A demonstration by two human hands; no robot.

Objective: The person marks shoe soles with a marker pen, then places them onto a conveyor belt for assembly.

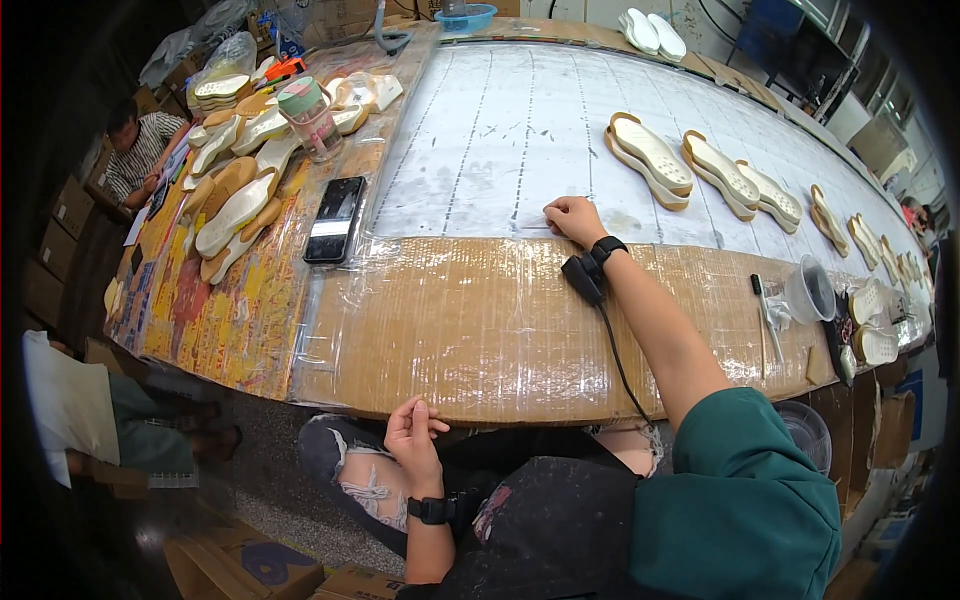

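Note:
My right hand (573, 221) is at the near edge of the white sheet (450, 150), over its border with the brown cardboard. Its fingers are pinched together, and a thin pale sliver shows at their tips, too small to name. My left hand (414, 432) is by the table's front edge above my lap, fingers loosely bent and slightly apart, with nothing visible in it. Beyond my right hand stand white shoe soles with tan edges (648, 160), and another pair (722, 174) to their right. A black device (583, 280) with a cable hangs at my right wrist.
At left lie a phone (335, 220), a pink cup with a green lid (311, 120) and piled soles (237, 215). To the right are a clear plastic tub (810, 290) and a black-headed brush (757, 287). A person in stripes (150, 150) sits at far left.

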